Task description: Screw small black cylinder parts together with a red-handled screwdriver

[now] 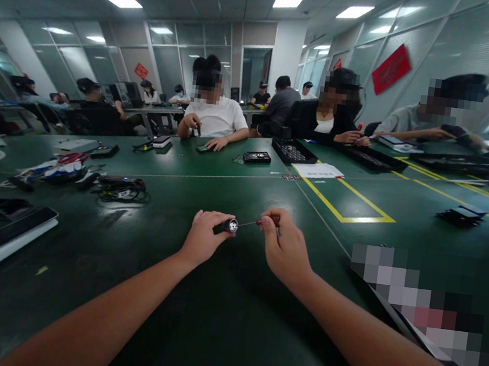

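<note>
Near the middle of the view, my left hand point(205, 239) grips a small black cylinder point(231, 226) whose silvery, round end faces right. Opposite it, my right hand point(286, 246) is closed on the red handle of a screwdriver point(272, 220). The thin metal shaft points left, and its tip is at or very near the cylinder's silvery end; whether they touch is too small to tell. Both hands are held over the green table point(208, 333).
At the left lie tangled cables point(123, 190) and a black-and-white device point(6, 237). Across the table are a hard-drive-like box point(256, 157), a black parts tray point(293, 151) and white paper point(317, 170). Several people sit beyond. A blurred-out sheet point(416, 305) lies right of my right forearm.
</note>
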Tool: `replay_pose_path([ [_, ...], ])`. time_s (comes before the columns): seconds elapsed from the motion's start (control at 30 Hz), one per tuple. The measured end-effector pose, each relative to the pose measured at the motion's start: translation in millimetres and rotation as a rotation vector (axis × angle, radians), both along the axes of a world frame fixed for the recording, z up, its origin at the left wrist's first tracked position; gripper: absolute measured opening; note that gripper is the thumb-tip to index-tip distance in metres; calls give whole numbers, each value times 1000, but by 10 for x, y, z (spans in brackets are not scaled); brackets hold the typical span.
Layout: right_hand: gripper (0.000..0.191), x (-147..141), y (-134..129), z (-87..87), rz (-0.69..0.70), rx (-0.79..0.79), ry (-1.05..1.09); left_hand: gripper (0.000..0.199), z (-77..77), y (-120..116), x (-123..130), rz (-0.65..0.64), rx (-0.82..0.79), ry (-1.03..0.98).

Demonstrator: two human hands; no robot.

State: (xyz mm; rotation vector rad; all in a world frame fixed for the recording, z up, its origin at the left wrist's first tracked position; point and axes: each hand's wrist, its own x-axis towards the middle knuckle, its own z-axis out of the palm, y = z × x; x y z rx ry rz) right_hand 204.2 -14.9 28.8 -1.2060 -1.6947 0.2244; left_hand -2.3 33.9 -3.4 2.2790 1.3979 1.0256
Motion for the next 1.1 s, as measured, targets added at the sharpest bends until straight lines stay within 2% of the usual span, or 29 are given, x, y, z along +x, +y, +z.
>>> replay_pose_path([
  [0.27, 12, -21, 11, -11, 30, -14, -51, 33, 0, -26, 13, -15, 16, 44],
  [0.73, 14, -9, 4, 9, -73, 23, -85, 35, -14, 20, 1, 3, -21, 0],
  [0.97, 21, 7, -40, 54, -42, 8, 36, 30, -1, 8, 3, 10, -59, -203],
  [1.1, 18, -7, -8, 11, 4, -16, 50, 39, 0, 8, 22, -13, -166, -357],
])
